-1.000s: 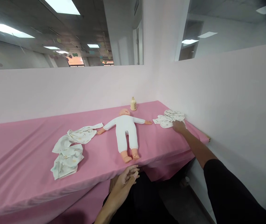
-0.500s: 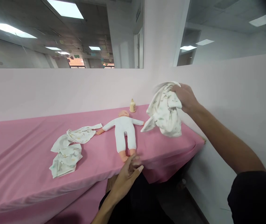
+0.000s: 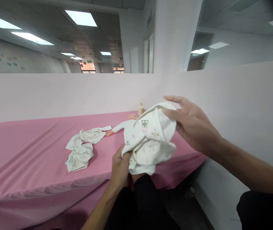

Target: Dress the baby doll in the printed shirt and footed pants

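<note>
A white baby garment (image 3: 151,137) printed with small animal figures hangs bunched in the air between my hands. My left hand (image 3: 120,166) is closed around its lower left edge. At its upper right edge, the thumb of my right hand (image 3: 194,126) presses on the cloth, while the index finger sticks out above it. Behind the garment lies a baby doll (image 3: 128,127) with a white cloth body; its legs and right side are hidden. Left of the doll, more white printed baby clothes (image 3: 80,155) lie crumpled.
A pink cloth (image 3: 42,143) covers the long table. A small cream bottle (image 3: 141,109) stands against the back wall near the doll's head. A wall (image 3: 237,127) closes off the right side, and mirrors or windows (image 3: 55,48) run above the table.
The garment has come down and left, from my right hand alone to between both hands. My left hand has taken hold of it, and it now covers much of the doll.
</note>
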`<state>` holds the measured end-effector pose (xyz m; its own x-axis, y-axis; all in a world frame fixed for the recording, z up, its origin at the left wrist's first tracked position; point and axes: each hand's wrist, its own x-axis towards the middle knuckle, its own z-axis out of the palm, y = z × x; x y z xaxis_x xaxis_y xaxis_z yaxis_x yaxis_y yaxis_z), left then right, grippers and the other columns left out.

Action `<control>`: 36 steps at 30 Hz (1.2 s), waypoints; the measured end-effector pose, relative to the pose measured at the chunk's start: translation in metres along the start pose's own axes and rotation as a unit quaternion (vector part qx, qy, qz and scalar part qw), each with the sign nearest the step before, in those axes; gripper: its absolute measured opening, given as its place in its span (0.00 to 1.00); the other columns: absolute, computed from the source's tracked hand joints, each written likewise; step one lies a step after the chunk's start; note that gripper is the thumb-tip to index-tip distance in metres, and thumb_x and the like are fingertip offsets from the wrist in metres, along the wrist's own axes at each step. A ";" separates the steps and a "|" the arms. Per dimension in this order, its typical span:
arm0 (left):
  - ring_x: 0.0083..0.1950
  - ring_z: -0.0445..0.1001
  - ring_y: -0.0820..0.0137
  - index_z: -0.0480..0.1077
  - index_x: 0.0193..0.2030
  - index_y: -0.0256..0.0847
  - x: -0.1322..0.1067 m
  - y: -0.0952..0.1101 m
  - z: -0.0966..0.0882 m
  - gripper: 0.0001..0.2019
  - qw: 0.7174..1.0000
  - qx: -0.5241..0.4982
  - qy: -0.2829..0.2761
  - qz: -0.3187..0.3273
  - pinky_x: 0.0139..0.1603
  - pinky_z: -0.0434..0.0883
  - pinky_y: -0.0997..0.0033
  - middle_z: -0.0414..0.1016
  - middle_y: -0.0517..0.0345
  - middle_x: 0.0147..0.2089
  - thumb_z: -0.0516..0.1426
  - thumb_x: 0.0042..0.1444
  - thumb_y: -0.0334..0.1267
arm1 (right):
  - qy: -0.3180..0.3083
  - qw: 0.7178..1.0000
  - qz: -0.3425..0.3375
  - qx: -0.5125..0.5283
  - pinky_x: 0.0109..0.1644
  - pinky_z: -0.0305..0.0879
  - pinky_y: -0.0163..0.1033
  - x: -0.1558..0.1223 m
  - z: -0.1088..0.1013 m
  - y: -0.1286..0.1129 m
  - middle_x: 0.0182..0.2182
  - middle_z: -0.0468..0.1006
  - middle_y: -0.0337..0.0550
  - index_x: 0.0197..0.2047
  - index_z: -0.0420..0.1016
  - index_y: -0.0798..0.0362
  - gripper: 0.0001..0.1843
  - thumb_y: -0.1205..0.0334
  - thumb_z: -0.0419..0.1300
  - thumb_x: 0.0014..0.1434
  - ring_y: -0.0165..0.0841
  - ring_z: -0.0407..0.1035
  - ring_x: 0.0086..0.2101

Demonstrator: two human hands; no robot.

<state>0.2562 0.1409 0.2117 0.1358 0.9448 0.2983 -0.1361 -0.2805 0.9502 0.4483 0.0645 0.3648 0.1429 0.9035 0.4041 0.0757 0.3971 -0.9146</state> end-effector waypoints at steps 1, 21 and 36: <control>0.38 0.74 0.68 0.74 0.46 0.37 0.005 0.001 -0.008 0.15 0.999 -0.012 0.036 0.007 0.36 0.70 0.73 0.78 0.56 0.40 0.57 0.56 0.43 | 0.014 1.000 0.008 -0.003 0.43 0.76 0.48 -0.001 -0.001 -0.001 0.37 0.78 0.43 0.59 0.64 0.45 0.26 0.57 0.63 0.59 0.40 0.75 0.39; 0.22 0.68 0.75 0.57 0.54 0.44 -0.011 0.059 -0.017 0.25 0.960 -0.065 -0.204 -0.181 0.24 0.65 0.79 0.70 0.65 0.25 0.63 0.53 0.42 | -0.233 0.881 -0.131 -0.391 0.47 0.67 0.42 -0.072 0.037 0.091 0.42 0.76 0.42 0.48 0.68 0.50 0.19 0.49 0.62 0.58 0.36 0.70 0.43; 0.43 0.71 0.70 0.48 0.67 0.50 -0.022 0.058 -0.036 0.33 0.936 0.205 -0.282 -0.052 0.43 0.69 0.69 0.68 0.55 0.49 0.55 0.56 0.31 | -0.149 0.952 -0.026 -0.267 0.35 0.61 0.33 -0.058 0.016 0.090 0.30 0.72 0.35 0.32 0.65 0.51 0.03 0.66 0.54 0.59 0.28 0.66 0.31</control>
<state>0.2098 0.1098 0.2566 0.6392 0.7634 0.0926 0.2791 -0.3425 0.8971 0.4313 0.0506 0.2588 -0.1540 0.9223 0.3545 0.5776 0.3751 -0.7250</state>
